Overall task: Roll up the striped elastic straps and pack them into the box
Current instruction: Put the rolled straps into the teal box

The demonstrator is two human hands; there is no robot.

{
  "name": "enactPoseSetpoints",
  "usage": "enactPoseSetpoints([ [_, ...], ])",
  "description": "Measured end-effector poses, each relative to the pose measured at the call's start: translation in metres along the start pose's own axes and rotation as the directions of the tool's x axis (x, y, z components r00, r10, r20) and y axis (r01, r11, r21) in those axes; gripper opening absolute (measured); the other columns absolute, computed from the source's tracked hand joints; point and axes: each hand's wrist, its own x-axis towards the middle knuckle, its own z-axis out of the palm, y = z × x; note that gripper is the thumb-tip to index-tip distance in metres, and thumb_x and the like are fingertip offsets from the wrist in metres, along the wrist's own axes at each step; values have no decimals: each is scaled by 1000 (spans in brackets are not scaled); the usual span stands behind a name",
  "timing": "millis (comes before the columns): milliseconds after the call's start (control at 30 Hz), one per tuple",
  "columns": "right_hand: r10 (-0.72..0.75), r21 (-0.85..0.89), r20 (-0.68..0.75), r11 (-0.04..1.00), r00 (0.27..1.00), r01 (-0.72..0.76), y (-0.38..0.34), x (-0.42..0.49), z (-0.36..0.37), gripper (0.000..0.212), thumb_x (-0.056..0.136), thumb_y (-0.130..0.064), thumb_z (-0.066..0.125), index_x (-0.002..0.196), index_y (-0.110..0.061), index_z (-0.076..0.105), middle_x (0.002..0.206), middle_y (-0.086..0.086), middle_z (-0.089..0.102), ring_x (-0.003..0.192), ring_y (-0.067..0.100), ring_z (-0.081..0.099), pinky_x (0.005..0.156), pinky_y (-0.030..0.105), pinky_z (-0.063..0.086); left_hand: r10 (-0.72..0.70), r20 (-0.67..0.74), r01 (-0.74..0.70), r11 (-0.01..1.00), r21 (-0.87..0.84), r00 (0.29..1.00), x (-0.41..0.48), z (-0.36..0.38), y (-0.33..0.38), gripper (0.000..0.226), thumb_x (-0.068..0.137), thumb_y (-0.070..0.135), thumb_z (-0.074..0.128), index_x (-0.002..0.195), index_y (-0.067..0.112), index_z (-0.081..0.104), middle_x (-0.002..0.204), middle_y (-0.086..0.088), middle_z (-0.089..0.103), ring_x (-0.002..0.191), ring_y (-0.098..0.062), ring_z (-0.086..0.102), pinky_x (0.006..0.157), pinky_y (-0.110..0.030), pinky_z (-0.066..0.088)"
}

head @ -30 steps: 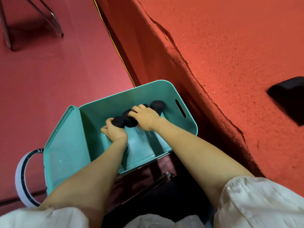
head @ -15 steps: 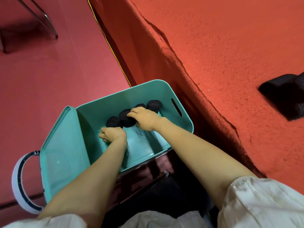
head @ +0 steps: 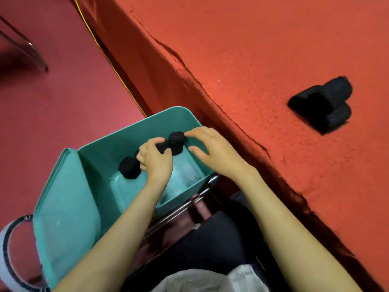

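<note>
I look down at an open teal box (head: 126, 142) that sits near me, just left of a table covered in red cloth (head: 252, 60). Its hinged lid (head: 65, 203) hangs open on the left side. Rolled black straps stand in a row along the far wall of the box.

My left hand (head: 155, 161) reaches into the middle of the box. Its fingers and thumb curl round the middle roll (head: 162, 146), which is mostly hidden under them. Just left of this hand stands the left roll (head: 129, 170), upright on the box floor and apart from the fingers.

My right hand (head: 212, 150) hovers over the right end of the box. Its fingers are loosely spread and gently bent, and it holds nothing. The index fingertip reaches the top edge of the right roll (head: 176, 142). I cannot tell whether it truly touches it. The right roll stands close against the middle one.

On the table, well to the right and farther off, lies a small pile of rolled straps (head: 322, 104), dark and blurred.

The box rests on chrome rails (head: 189, 203). On the red floor (head: 63, 102), a white ring with dark trim (head: 8, 249) lies near the lid. A metal chair leg (head: 31, 53) stands at the far left.
</note>
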Motion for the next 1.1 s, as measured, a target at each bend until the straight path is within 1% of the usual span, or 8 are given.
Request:
enactPoseSetpoints([
  [100, 36, -16, -212, 999, 977, -40, -3, -43, -38, 33, 91, -17, 60, 123, -11, 60, 122, 2, 60, 116, 15, 50, 104, 20, 33, 398, 62, -401, 915, 43, 915, -24, 7, 26, 28, 84, 7, 57, 109, 20, 59, 116, 3, 48, 122, -21, 33, 104, -36, 19],
  [233, 141, -93, -392, 977, 909, -192, 11, -89, -83, 31, 91, -17, 59, 120, -9, 61, 120, 5, 61, 115, 16, 51, 104, 18, 30, 755, 147, -767, 641, 38, 639, -42, 25, 63, 28, 78, 4, 58, 104, 13, 62, 119, -6, 51, 118, -22, 36, 104, -39, 25],
  [333, 244, -150, -462, 926, 852, -346, 35, -117, -115, 33, 90, -17, 58, 121, -9, 60, 121, 8, 59, 116, 21, 50, 104, 14, 26, 858, 174, -868, 495, -40, 482, -51, 43, 98, 26, 78, 1, 56, 102, 9, 63, 117, -11, 52, 117, -24, 38, 104, -34, 26],
  [467, 380, -150, -503, 846, 777, -511, 66, -143, -140, 37, 88, -12, 63, 124, -8, 56, 125, 10, 56, 118, 26, 48, 102, 16, 25, 888, 296, -903, 405, -145, 351, -64, 79, 139, 27, 79, 2, 57, 105, 6, 61, 115, -13, 53, 115, -29, 43, 104, -32, 28],
  [567, 483, -80, -510, 798, 712, -598, 84, -149, -152, 47, 87, -13, 65, 131, -7, 49, 130, 13, 50, 124, 28, 44, 106, 23, 25, 813, 447, -855, 488, -177, 372, -70, 109, 163, 34, 85, 11, 61, 118, 6, 55, 123, -14, 48, 120, -32, 41, 103, -28, 24],
  [767, 755, 334, -474, 631, 453, -701, 106, -125, -174, 51, 95, -30, 56, 139, -11, 38, 137, 13, 48, 121, 23, 50, 103, 29, 35, 651, 578, -727, 672, -137, 493, -68, 159, 212, 49, 98, 40, 41, 135, 7, 42, 137, -15, 42, 129, -30, 37, 109, -37, 27],
  [933, 838, 421, -382, 533, 390, -734, 126, -93, -189, 49, 97, -25, 50, 140, -7, 36, 133, 14, 52, 124, 28, 49, 100, 31, 35, 587, 663, -757, 651, -46, 465, -76, 193, 240, 53, 89, 50, 51, 124, 10, 50, 125, -13, 57, 119, -33, 48, 98, -40, 39],
  [1100, 906, 690, -296, 422, 302, -589, 133, -85, -198, 65, 84, -14, 67, 140, -13, 33, 105, 3, 56, 91, 21, 60, 82, 37, 51, 501, 676, -675, 738, -7, 540, -75, 197, 248, 51, 79, 43, 67, 115, 11, 49, 120, -9, 59, 116, -30, 51, 93, -38, 40],
])
